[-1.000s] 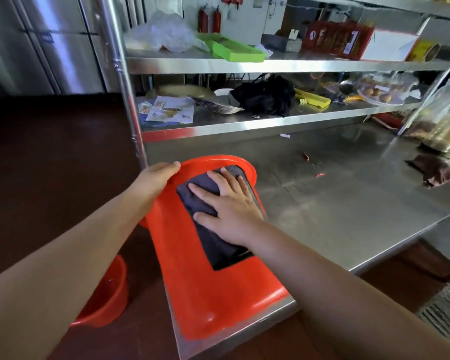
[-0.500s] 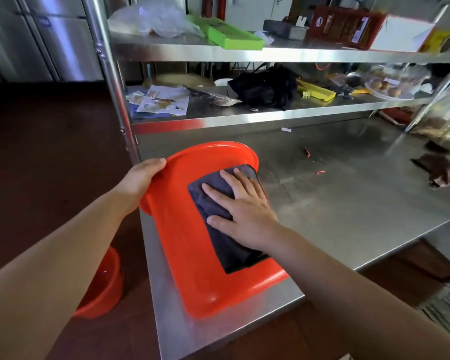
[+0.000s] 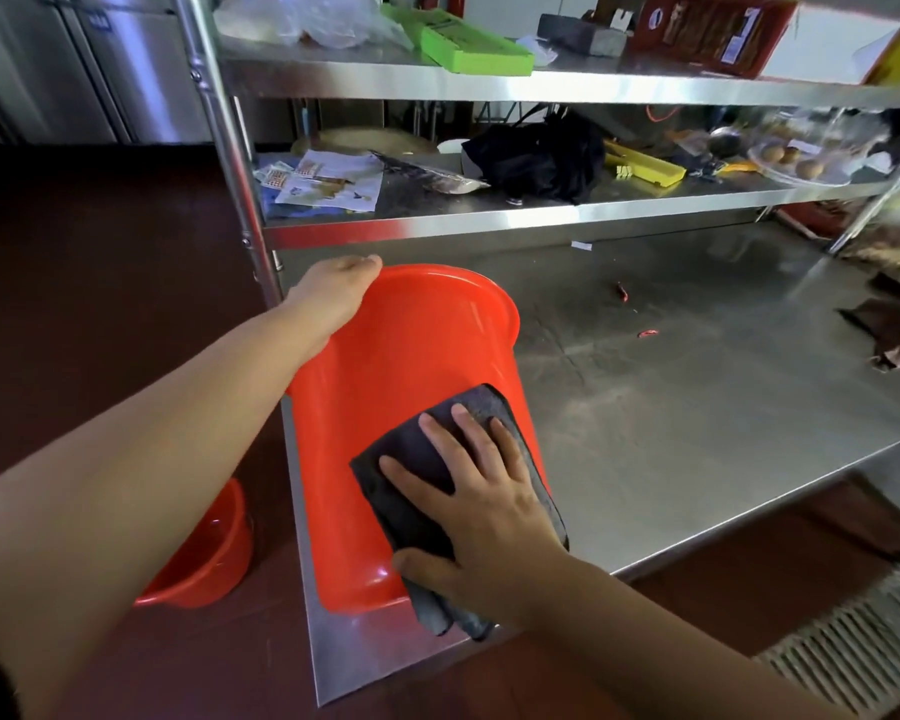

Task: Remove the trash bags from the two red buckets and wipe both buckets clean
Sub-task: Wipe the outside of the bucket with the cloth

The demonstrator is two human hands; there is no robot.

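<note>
Bucket on its side being wiped on the steel surface (image 3: 697,407).

Lower left of the frame, a second bucket (image 3: 204,563) sits on the floor. At centre, the left hand (image 3: 333,293) grips the rim of the tipped bucket (image 3: 385,407); lower centre, the right hand (image 3: 484,506) presses a dark cloth (image 3: 417,459) flat against its side, fingers spread.

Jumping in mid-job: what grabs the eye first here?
The bright red bucket lies on its side at the steel table's near corner, the left hand gripping its rim. The right hand presses a dark cloth flat against its wall. A second red bucket sits on the floor, lower left.
</note>
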